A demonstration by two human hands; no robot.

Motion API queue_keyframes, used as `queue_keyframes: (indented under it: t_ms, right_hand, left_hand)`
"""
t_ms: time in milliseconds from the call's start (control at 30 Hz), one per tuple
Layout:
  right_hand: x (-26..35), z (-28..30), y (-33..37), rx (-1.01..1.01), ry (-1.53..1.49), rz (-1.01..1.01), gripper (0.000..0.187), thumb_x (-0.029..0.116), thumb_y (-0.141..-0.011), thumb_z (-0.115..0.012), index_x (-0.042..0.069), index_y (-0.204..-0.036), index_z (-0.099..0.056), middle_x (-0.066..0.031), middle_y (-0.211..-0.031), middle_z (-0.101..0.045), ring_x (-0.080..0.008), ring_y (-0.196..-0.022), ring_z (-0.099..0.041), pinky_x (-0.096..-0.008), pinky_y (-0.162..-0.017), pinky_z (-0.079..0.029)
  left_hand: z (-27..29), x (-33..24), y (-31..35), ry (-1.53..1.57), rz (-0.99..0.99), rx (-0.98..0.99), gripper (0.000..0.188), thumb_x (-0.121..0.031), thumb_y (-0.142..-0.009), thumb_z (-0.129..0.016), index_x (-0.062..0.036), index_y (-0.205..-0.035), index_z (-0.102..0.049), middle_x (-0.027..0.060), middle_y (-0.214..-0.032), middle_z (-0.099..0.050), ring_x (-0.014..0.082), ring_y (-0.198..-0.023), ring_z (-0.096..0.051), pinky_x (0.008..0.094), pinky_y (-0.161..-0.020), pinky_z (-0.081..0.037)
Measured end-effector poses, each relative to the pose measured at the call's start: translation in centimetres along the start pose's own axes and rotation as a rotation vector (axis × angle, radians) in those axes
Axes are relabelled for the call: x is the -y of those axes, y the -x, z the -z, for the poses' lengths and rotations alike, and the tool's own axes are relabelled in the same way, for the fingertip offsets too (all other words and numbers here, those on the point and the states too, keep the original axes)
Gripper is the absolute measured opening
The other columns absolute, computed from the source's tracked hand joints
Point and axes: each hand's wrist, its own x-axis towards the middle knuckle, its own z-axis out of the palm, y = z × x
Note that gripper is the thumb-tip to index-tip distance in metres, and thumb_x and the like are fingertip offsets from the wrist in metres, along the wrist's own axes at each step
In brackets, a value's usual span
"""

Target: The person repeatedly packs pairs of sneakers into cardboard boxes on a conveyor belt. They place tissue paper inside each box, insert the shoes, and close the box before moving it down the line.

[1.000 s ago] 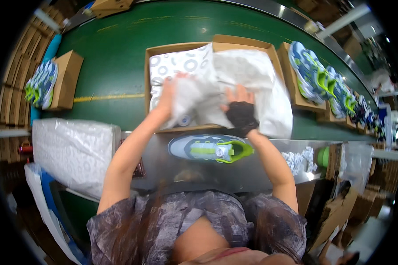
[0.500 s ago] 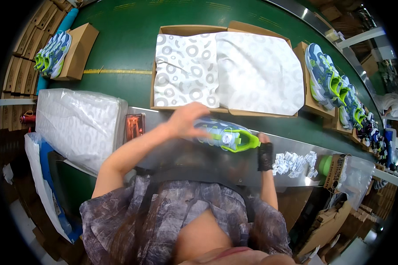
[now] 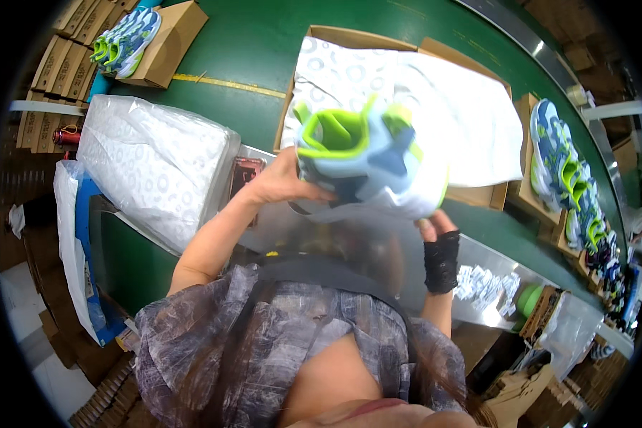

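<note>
Raised above the metal worktop point(image 3: 364, 246) is a sneaker point(image 3: 367, 167) in pale blue, dark blue and white, with a lime-green collar; motion blurs it a little. My left hand point(image 3: 290, 182) is closed on its left end, the thumb along the lower side. At the opposite, white end, the bent fingers of my right hand point(image 3: 439, 232) press against the sole edge; the shoe hides part of them. A black wrap point(image 3: 441, 262) covers my right wrist. Behind the sneaker lies an open cardboard box point(image 3: 481, 196) with patterned white tissue paper point(image 3: 460, 118) spread over it.
Plastic-wrapped patterned paper point(image 3: 153, 164) is stacked at left, beside a small red box point(image 3: 245, 175). Small white packets point(image 3: 486, 287) lie scattered at right, near a green roll point(image 3: 528, 299). More sneakers lean on boxes along the green conveyor belt point(image 3: 257, 43), at far left point(image 3: 132, 43) and right point(image 3: 553, 153).
The sneaker has been lifted from low over the worktop, turned, and brought nearer the camera. My left hand now grips its end. The view has shifted, moving the surroundings.
</note>
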Motion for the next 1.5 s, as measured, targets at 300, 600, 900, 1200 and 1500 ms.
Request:
queue_keyframes:
  t_ms: [300,600,900,1200,1500]
  right_hand:
    - [-5.3,0.2,-3.0,-0.167,-0.117,-0.097,0.040,0.019,-0.085,-0.055,0.002,-0.120,-0.046,-0.0113,-0.110,-0.056,-0.0145,-0.091,-0.055,-0.0218,-0.070,-0.044]
    - [-6.0,0.0,-9.3,-0.517,-0.674,-0.044,0.025,0.015,-0.076,-0.058,-0.003,-0.092,-0.053,-0.0112,-0.093,-0.053,-0.0205,-0.085,-0.051,-0.0328,-0.073,-0.044]
    - [-5.9,-3.4,-11.7,-0.383,1.345,0.675,0.067,-0.004,-0.064,-0.050,0.016,-0.127,-0.040,-0.0138,-0.137,-0.029,-0.0300,-0.126,-0.028,-0.0486,-0.090,-0.028]
    - [-5.5,-4.3,-11.1,-0.208,1.483,0.635,0.075,-0.008,-0.065,-0.044,0.026,-0.131,-0.036,-0.0106,-0.140,-0.025,-0.0354,-0.127,-0.024,-0.0535,-0.091,-0.029]
    - [1.6,-2.3,-4.6,-0.185,1.545,0.756,0.062,-0.006,-0.063,-0.047,0.016,-0.122,-0.049,-0.0139,-0.128,-0.042,-0.0360,-0.118,-0.038,-0.0413,-0.094,-0.033]
  left_hand:
    - [3.6,5.3,-15.4,0.589,0.062,-0.290,0.061,-0.038,-0.081,-0.059,0.0052,-0.119,-0.038,0.0146,-0.114,-0.051,0.0241,-0.103,-0.051,0.0357,-0.080,-0.048]
    - [-1.3,8.4,-16.0,-0.257,0.428,-0.039,0.062,-0.041,-0.083,-0.053,0.0127,-0.114,-0.042,0.0196,-0.098,-0.056,0.0251,-0.094,-0.056,0.0334,-0.075,-0.050]
    - [7.4,7.5,-4.4,-0.124,-0.089,-0.771,0.046,-0.038,-0.090,-0.040,0.0032,-0.102,-0.056,0.0098,-0.093,-0.060,0.0190,-0.086,-0.054,0.0317,-0.081,-0.042]
    - [8.1,12.0,-8.9,0.049,0.239,-0.474,0.054,-0.044,-0.078,-0.057,-0.0005,-0.109,-0.054,0.0159,-0.100,-0.058,0.0210,-0.092,-0.056,0.0338,-0.077,-0.045]
    - [3.3,8.3,-7.8,0.648,0.311,-0.185,0.065,-0.053,-0.074,-0.054,-0.0035,-0.116,-0.050,0.0113,-0.108,-0.057,0.0188,-0.094,-0.056,0.0320,-0.081,-0.045]
